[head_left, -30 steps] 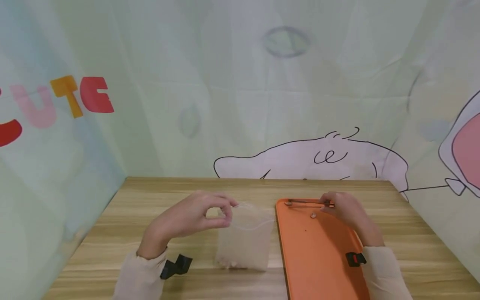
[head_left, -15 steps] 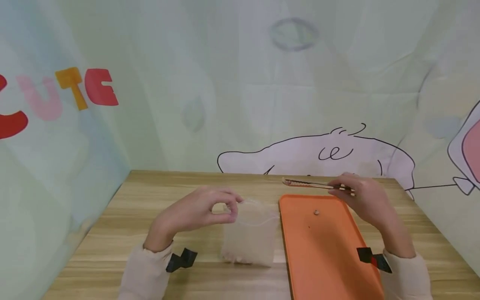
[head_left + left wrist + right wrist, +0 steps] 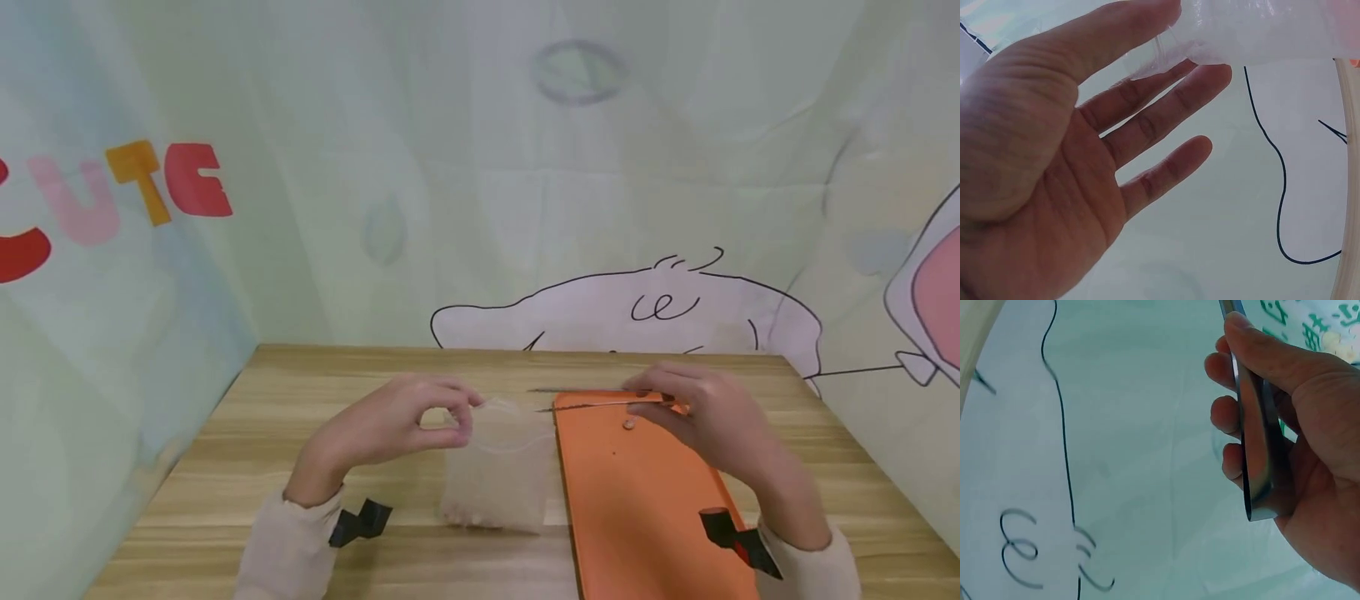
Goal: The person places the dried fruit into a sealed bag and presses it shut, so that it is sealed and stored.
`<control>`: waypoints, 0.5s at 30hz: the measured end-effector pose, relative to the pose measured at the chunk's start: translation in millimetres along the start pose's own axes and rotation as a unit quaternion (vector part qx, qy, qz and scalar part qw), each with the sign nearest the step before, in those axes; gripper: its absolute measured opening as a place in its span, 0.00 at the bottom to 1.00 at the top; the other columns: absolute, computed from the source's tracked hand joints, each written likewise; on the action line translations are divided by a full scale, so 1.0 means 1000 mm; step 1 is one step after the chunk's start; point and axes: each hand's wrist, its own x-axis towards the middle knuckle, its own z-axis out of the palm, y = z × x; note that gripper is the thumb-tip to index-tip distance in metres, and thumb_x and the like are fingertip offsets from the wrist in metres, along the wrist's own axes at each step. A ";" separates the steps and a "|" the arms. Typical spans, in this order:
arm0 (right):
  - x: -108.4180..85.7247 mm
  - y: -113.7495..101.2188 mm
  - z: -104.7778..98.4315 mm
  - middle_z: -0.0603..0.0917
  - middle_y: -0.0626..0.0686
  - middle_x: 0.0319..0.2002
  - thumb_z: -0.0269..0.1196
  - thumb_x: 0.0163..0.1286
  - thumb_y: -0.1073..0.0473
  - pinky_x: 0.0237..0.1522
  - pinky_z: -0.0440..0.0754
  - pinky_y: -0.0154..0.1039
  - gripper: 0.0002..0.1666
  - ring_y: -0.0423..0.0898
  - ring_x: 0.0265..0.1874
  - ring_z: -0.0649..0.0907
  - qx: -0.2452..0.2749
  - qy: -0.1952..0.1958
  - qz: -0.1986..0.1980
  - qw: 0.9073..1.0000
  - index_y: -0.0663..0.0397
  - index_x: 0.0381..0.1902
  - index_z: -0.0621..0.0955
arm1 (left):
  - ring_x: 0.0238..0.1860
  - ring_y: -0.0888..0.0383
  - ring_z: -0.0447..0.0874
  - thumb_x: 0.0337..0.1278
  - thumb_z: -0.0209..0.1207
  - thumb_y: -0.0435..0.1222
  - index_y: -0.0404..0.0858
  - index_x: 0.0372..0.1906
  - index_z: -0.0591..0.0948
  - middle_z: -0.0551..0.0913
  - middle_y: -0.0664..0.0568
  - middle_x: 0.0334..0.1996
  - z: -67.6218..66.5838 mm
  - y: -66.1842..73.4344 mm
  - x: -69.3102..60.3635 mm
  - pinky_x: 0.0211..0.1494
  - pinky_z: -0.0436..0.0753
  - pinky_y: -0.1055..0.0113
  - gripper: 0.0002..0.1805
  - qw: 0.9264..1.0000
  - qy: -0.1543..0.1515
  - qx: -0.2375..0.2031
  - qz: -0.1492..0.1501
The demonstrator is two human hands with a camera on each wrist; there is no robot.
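A clear zip bag [image 3: 495, 487] stands on the table, with small pale pieces [image 3: 468, 518] along its bottom. My left hand [image 3: 393, 423] pinches the bag's top edge between thumb and finger. In the left wrist view, the other fingers of that hand [image 3: 1085, 169] are spread below the plastic [image 3: 1266, 31]. My right hand [image 3: 716, 421] holds metal tongs [image 3: 592, 406], also seen folded in its grip [image 3: 1257, 444]. The tongs' arms are apart, with their tips beside the bag's top right. I see nothing between them. One small pale piece [image 3: 628, 424] lies on the orange tray [image 3: 637, 508].
The tray sits on the wooden table [image 3: 300, 542], right of the bag. A tiny dark speck [image 3: 613, 453] is on it. Behind and beside the table hangs a printed cloth [image 3: 337, 208]. Black straps [image 3: 360, 523] are on both wrists.
The tongs picked up a small piece from the tray's far left corner and rose. They then moved left to the bag, and their arms have spread apart. The left hand keeps its pinch.
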 end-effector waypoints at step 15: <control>-0.052 0.090 -0.018 0.83 0.38 0.29 0.77 0.55 0.58 0.29 0.76 0.37 0.11 0.36 0.28 0.80 -0.044 -0.221 0.234 0.946 0.46 0.36 0.87 | 0.54 0.59 0.83 0.63 0.66 0.40 0.54 0.32 0.80 0.84 0.56 0.55 -0.001 -0.003 -0.001 0.49 0.80 0.62 0.06 1.000 -0.003 -0.009 -0.008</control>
